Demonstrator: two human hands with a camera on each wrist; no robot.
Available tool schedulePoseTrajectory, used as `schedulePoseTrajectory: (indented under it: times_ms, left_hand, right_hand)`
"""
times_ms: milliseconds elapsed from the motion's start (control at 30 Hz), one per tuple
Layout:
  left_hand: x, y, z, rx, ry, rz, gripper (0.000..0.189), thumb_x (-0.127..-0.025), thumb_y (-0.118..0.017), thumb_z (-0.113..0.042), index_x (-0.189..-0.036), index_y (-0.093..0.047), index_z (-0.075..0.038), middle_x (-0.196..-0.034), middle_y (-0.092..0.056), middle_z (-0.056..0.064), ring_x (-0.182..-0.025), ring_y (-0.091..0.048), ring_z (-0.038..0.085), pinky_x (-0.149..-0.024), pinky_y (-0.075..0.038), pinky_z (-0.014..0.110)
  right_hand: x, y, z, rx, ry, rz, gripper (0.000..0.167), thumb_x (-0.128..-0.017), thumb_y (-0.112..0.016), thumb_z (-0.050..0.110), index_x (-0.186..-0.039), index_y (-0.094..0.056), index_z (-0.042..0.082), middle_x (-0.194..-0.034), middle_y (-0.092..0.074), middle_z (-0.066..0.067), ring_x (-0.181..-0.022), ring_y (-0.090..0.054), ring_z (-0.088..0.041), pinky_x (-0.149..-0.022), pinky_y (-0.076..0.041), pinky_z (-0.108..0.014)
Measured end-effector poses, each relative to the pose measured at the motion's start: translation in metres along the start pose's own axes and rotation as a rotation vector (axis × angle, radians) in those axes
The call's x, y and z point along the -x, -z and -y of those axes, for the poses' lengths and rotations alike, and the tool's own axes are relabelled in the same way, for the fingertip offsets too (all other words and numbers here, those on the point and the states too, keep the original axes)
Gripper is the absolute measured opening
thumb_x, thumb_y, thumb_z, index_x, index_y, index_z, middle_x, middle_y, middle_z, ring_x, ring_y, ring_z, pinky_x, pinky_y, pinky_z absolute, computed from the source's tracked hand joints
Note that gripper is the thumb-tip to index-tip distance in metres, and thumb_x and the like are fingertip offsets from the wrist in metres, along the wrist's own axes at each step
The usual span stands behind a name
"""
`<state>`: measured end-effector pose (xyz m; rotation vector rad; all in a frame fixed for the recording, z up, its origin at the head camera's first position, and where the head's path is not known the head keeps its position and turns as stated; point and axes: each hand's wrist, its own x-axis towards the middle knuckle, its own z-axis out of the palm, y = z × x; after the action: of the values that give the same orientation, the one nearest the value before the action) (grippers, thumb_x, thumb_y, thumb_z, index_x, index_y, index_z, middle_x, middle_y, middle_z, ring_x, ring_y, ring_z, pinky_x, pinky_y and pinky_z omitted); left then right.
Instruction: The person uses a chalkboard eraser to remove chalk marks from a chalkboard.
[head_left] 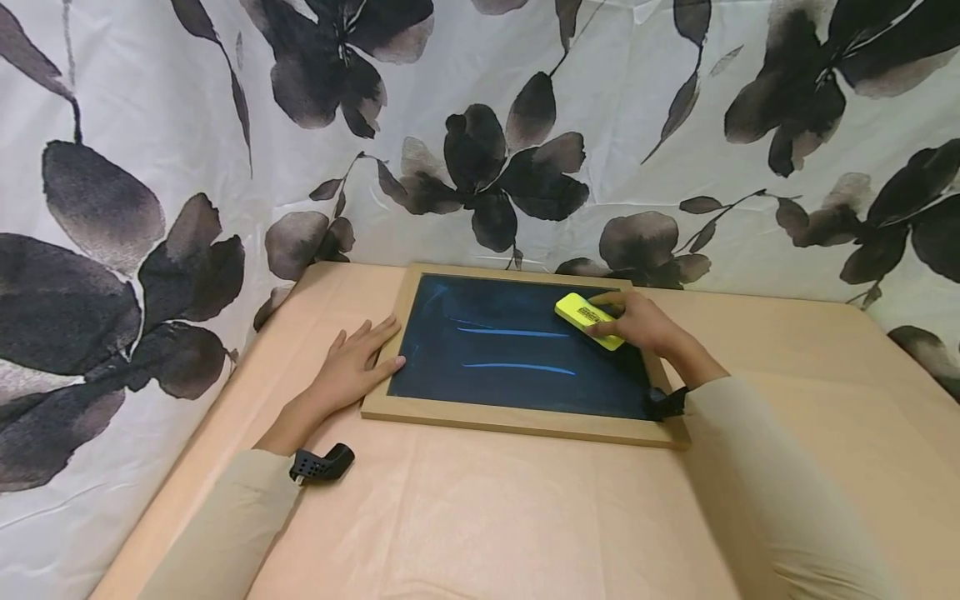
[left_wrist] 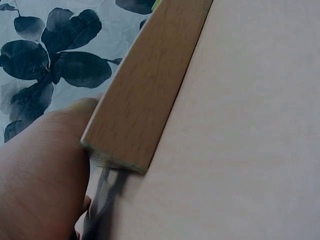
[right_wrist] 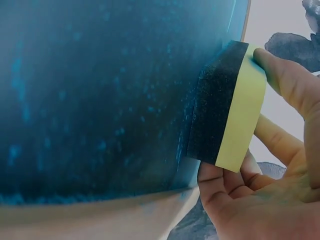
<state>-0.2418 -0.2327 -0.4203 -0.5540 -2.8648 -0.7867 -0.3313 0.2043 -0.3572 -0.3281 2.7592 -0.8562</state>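
A wood-framed chalkboard (head_left: 525,404) lies on the table, its dark surface marked with blue chalk lines (head_left: 517,367) and faint smears. My right hand (head_left: 637,321) grips a yellow board eraser (head_left: 588,321) over the upper right of the board. In the right wrist view the eraser (right_wrist: 240,110) shows its dark felt side against the board, thumb on one edge and fingers on the other; blue dust speckles the surface. My left hand (head_left: 356,362) rests with straight fingers at the board's left frame, thumb on its edge. The left wrist view shows the frame's side (left_wrist: 145,90) beside that hand.
A peach-coloured cover (head_left: 487,500) spreads over the table around the board. Behind and to the left hangs a white cloth (head_left: 420,75) with dark flowers. Black straps (head_left: 322,462) sit at both wrists, below beige sleeves.
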Motion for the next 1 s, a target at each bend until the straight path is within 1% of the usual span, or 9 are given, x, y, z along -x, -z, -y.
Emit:
schedulePoseTrajectory:
  times_ms: [467,800,1000]
  left_hand:
    - [-0.001,0.0,0.0,0.002,0.009,0.007,0.068,-0.095,-0.056,-0.044,-0.15,-0.033,-0.011,-0.156,-0.026,0.008,-0.141,-0.018,0.04,-0.108,-0.001,0.064]
    - [-0.002,0.002,-0.002,0.005,0.009,0.009,0.068,-0.095,-0.057,-0.043,-0.15,-0.034,-0.009,-0.155,-0.026,0.009,-0.141,-0.018,0.04,-0.108,-0.001,0.064]
    - [-0.002,0.002,-0.001,0.004,0.011,0.013,0.069,-0.095,-0.056,-0.044,-0.15,-0.034,-0.01,-0.156,-0.026,0.009,-0.141,-0.017,0.04,-0.108,-0.001,0.064]
  right_hand:
    - [-0.001,-0.005,0.003,0.009,0.025,-0.015,0.068,-0.085,-0.073,0.03,-0.14,-0.046,0.0,-0.136,-0.042,-0.027,-0.115,-0.046,-0.044,-0.093,-0.043,-0.053]
    - [-0.002,-0.009,0.009,-0.001,0.052,-0.027,0.066,-0.085,-0.073,0.029,-0.138,-0.049,-0.001,-0.131,-0.047,-0.026,-0.11,-0.049,-0.042,-0.091,-0.045,-0.051]
    - [-0.005,-0.014,0.017,0.028,0.059,-0.035,0.067,-0.084,-0.073,0.032,-0.138,-0.049,0.0,-0.129,-0.051,-0.026,-0.106,-0.051,-0.039,-0.088,-0.046,-0.048]
